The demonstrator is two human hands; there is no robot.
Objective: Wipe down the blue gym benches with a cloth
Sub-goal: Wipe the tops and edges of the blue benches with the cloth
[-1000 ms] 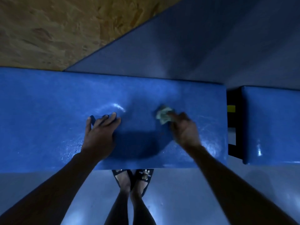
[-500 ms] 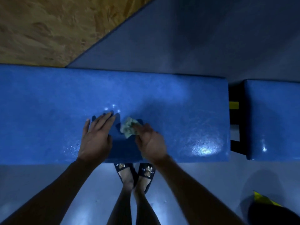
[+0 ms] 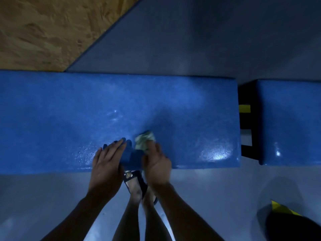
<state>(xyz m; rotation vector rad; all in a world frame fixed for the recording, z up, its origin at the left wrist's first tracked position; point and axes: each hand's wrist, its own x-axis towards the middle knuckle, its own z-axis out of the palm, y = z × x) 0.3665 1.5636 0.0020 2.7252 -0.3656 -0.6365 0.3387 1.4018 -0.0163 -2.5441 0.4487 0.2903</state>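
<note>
A long blue gym bench runs across the view, its padded top glossy with damp patches. My right hand grips a small crumpled pale green cloth and holds it on the bench top near the front edge. Just to its left my left hand rests flat on the pad, fingers straight, palm partly over the front edge. A second blue bench stands to the right, separated by a narrow gap.
A black frame with a yellow mark fills the gap between the benches. My feet in dark sandals stand on the grey floor below. A wooden board lies at the back left. A dark object with yellow sits at the lower right.
My right hand has swept the cloth leftward and toward the front edge, ending beside my left hand. My left hand has slid back toward the front edge.
</note>
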